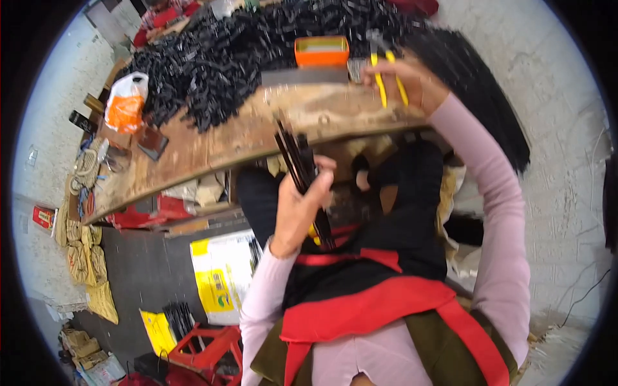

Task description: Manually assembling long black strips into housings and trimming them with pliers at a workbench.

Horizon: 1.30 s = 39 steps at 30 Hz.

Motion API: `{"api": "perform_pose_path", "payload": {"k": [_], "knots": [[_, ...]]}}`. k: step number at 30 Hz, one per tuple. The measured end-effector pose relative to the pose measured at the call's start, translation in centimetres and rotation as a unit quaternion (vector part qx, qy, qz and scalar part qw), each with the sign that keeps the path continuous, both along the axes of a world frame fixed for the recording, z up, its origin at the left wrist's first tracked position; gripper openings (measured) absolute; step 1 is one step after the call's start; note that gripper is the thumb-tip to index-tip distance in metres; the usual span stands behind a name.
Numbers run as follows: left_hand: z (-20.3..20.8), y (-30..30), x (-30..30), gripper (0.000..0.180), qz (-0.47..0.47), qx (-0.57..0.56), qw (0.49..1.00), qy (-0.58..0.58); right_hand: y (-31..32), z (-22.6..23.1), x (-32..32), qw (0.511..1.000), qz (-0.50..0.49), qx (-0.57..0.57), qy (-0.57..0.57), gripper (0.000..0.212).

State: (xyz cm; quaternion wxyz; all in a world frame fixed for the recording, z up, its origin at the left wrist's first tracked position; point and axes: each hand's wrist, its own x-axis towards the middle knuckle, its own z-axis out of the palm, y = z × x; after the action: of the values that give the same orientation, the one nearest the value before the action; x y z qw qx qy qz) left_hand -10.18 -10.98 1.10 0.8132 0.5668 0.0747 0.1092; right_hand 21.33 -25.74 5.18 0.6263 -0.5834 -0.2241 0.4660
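My left hand [299,202] is closed round a bundle of long, thin black pieces [297,157], held upright in front of my lap. What exactly these pieces are I cannot make out. Over the right part of the wooden workbench [225,145], my right hand [412,83] grips a pair of pliers [381,74] with yellow handles. Their dark jaws point away from me, toward the heap of black pieces [219,58] that covers the back of the bench. Part of the right fingers is hidden behind the handles.
An orange box [321,51] stands behind a flat grey bar [304,76]. Long black strands [470,83] lie at the bench's right end. At left are a white and orange plastic bag [127,106] and a small dark box [152,141]. A red stool [209,347] stands lower left.
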Motion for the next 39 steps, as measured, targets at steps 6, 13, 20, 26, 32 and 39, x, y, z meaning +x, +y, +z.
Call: {"api": "perform_pose_path", "payload": {"k": [6,13,20,26,32,39], "knots": [[-0.4,0.3,-1.0,0.030,-0.054,-0.034,0.994,-0.086,-0.2,0.7,-8.1,0.997,-0.027,-0.013,-0.077,0.026],[-1.0,0.3,-2.3,0.046,-0.090,-0.013,0.992,-0.085,-1.5,0.4,-20.9,0.997,-0.040,0.069,-0.009,0.019],[-1.1,-0.7,-1.7,0.071,-0.098,0.005,0.982,-0.161,-1.9,-0.4,-23.2,0.972,-0.101,0.117,-0.178,0.013],[-0.6,-0.8,-1.6,0.077,-0.089,0.058,0.987,-0.120,-1.7,-0.5,-23.5,0.957,-0.089,0.216,-0.172,0.014],[-0.7,-0.7,-1.6,0.076,-0.088,0.062,0.987,-0.117,-1.8,-2.6,-22.7,0.961,-0.090,0.151,-0.215,0.014],[-0.8,-0.8,-1.6,0.073,-0.092,0.058,0.987,-0.116,-1.5,-0.8,-23.1,0.959,-0.065,0.199,-0.191,0.014]]}}
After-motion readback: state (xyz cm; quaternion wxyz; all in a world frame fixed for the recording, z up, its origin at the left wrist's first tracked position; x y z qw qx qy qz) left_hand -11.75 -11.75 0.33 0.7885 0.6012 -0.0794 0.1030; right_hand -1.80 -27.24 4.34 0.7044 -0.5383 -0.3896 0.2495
